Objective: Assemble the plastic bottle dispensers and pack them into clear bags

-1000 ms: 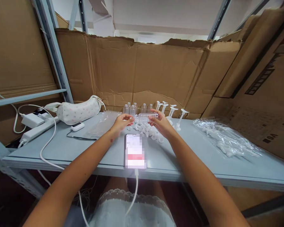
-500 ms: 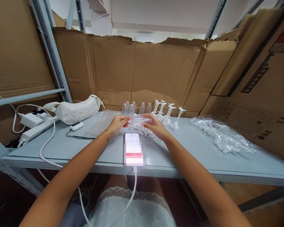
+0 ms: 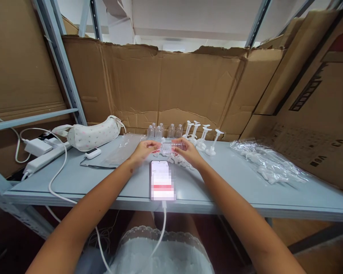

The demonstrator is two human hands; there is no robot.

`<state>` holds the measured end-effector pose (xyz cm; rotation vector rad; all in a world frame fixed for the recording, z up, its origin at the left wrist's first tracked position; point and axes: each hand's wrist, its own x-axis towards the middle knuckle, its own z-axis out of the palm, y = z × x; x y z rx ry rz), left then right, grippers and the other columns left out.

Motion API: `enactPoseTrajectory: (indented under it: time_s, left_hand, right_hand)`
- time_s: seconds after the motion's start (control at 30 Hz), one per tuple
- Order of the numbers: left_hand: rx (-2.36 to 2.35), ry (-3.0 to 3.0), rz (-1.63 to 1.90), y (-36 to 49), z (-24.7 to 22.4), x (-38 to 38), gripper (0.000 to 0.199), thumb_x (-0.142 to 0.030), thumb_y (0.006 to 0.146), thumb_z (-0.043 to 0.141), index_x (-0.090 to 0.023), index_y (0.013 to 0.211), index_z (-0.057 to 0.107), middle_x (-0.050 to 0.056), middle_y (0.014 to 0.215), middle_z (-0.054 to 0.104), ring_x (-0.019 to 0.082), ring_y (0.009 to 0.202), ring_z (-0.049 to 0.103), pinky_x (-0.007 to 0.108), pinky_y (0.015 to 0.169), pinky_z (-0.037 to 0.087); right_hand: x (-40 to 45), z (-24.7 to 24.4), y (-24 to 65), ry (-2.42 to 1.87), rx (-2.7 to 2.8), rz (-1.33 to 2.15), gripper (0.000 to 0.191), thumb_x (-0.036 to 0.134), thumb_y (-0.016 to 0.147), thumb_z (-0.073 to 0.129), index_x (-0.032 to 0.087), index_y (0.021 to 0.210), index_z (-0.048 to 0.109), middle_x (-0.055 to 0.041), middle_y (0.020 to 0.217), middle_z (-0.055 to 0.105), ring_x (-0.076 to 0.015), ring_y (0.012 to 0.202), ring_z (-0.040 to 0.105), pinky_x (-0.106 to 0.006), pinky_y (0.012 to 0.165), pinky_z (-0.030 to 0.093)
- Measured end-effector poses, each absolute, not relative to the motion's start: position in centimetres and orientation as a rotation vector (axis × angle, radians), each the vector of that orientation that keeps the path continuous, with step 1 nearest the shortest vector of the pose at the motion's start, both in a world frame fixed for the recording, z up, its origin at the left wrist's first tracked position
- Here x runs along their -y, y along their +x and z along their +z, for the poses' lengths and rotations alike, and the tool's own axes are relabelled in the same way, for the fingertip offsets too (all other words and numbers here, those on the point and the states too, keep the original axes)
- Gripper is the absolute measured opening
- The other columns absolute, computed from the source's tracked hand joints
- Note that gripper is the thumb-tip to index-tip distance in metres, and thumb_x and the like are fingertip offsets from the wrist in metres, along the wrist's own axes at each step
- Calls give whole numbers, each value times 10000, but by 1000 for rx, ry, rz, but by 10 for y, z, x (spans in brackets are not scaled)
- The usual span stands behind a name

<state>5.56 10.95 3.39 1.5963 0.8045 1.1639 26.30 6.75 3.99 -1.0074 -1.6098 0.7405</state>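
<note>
A small clear plastic bottle (image 3: 167,147) with a ribbed body lies sideways between my hands, above the table. My right hand (image 3: 188,151) is closed around its right part, thumb in front. At the other end of the bottle, the fingers of my left hand (image 3: 145,148) are pinched together; whether a small part is between them is hidden. Beneath and behind the hands lie several small white pieces (image 3: 180,161). A phone (image 3: 161,180) with a lit screen rests just in front of them, plugged into a white cable (image 3: 163,224).
Several clear bottles (image 3: 171,131) stand at the back beside white pump-like stands (image 3: 213,144). To the right lies a clear bag of white parts (image 3: 270,161). A flat plastic bag (image 3: 122,150), white pouch (image 3: 94,133) and power strip (image 3: 47,156) are on the left. Cardboard (image 3: 171,83) walls the back.
The bottle has turned a little in my hands and sits slightly lower. My left fingers remain at its left end. The view has shifted slightly.
</note>
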Motion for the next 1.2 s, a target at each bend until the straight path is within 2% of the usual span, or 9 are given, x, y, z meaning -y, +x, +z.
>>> enactPoseTrajectory:
  time_s: [0.1, 0.27, 0.37, 0.47, 0.6, 0.83, 1.07, 1.13, 1.2]
  left_hand:
    - [-832, 1860, 1283, 58, 37, -101, 302, -365, 702, 747, -144, 902, 697, 77, 964, 719, 181, 894, 648, 331, 868, 486]
    - [-852, 2369, 1376, 54, 46, -84, 240, -344, 836, 634, -200, 1020, 691, 59, 1086, 712, 186, 987, 645, 316, 945, 455]
    - [-953, 2541, 1271, 51, 48, -84, 371, -331, 868, 601, -194, 1212, 615, 78, 1203, 681, 204, 1072, 627, 331, 984, 428]
    - [-1121, 2696, 1019, 50, 48, -87, 420, -316, 901, 544, -202, 1305, 551, 90, 1308, 629, 243, 1197, 567, 383, 1047, 365]
    - [-1250, 2795, 726, 50, 47, -88, 384, -330, 927, 487, -198, 1278, 571, 105, 1249, 661, 261, 1168, 585, 398, 1034, 351]
    - [-1252, 2929, 583, 50, 46, -89, 316, -335, 943, 459, -171, 1113, 669, 114, 1086, 716, 264, 1030, 635, 354, 870, 428]
    - [-1435, 3048, 959, 50, 43, -91, 318, -325, 924, 532, -208, 1202, 635, 80, 1068, 729, 252, 1013, 624, 384, 866, 419]
    - [-1431, 3025, 950, 52, 42, -93, 321, -344, 928, 528, -208, 1197, 640, 75, 1078, 729, 246, 1010, 625, 379, 870, 416]
    - [-1450, 2958, 903, 52, 42, -95, 330, -366, 939, 504, -200, 1185, 649, 73, 1115, 722, 245, 1027, 623, 373, 876, 415]
  right_hand:
    - [-71, 39, 262, -1004, 1489, 896, 456, 575, 650, 749, 200, 827, 561, 17, 637, 574, -149, 543, 593, -300, 526, 468]
    - [-72, 41, 264, -949, 1354, 1070, 494, 635, 628, 744, 203, 759, 542, 1, 640, 552, -144, 508, 580, -268, 440, 408]
    - [-71, 43, 266, -960, 1355, 1055, 456, 592, 649, 744, 201, 789, 557, 5, 663, 563, -138, 538, 579, -272, 478, 425]
    - [-69, 44, 269, -909, 1434, 954, 405, 457, 650, 778, 209, 910, 591, 5, 817, 604, -126, 659, 593, -283, 612, 478]
    - [-69, 42, 273, -829, 1587, 883, 385, 293, 647, 775, 219, 974, 587, -7, 984, 592, -131, 814, 584, -269, 688, 479]
    - [-65, 44, 272, -867, 1661, 867, 394, 253, 613, 785, 213, 955, 593, -18, 1006, 606, -134, 790, 592, -282, 681, 503]
    - [-68, 43, 264, -1024, 1451, 936, 428, 552, 660, 740, 189, 735, 526, -10, 720, 564, -159, 580, 600, -317, 503, 523]
    - [-69, 42, 263, -974, 1421, 899, 440, 568, 672, 728, 194, 840, 567, -19, 804, 569, -155, 626, 598, -320, 519, 544]
    - [-67, 43, 264, -879, 1460, 836, 504, 491, 673, 757, 239, 1072, 582, -44, 1024, 577, -148, 738, 602, -325, 603, 574]
